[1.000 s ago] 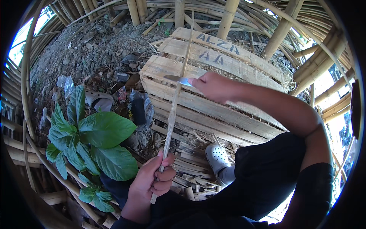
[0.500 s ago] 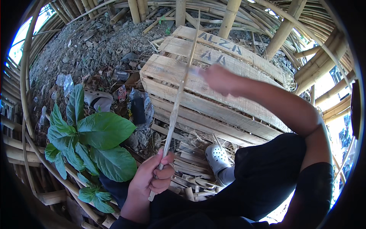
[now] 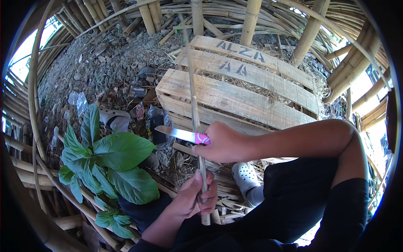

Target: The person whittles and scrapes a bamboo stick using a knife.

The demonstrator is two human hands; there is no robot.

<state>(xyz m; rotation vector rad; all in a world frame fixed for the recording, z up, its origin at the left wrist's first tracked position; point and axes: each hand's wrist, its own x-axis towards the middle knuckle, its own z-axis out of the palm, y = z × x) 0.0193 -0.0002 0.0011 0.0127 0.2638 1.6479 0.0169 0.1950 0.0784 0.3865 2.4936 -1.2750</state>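
Note:
My left hand (image 3: 196,196) is wrapped round the lower end of a long, thin bamboo strip (image 3: 194,96), which slants up and away from me past the crate. Just above it, my right hand (image 3: 224,143) grips a knife (image 3: 181,134) with a pink-and-white handle. The blade points left and lies across the strip, close to the left hand. Whether its edge touches the strip I cannot tell. The strip's far end is blurred.
A slatted wooden crate (image 3: 235,92) with straw stands ahead. A leafy green plant (image 3: 113,155) grows at left. Split bamboo pieces (image 3: 226,214) lie by my clog (image 3: 247,178). Bamboo poles (image 3: 251,23) and rubble (image 3: 100,63) lie beyond, with plastic litter (image 3: 77,103) on the ground.
My right hand has drawn the knife back along the strip, from over the crate to near my left hand. The left hand and strip have shifted right, and the strip's tip has swung left.

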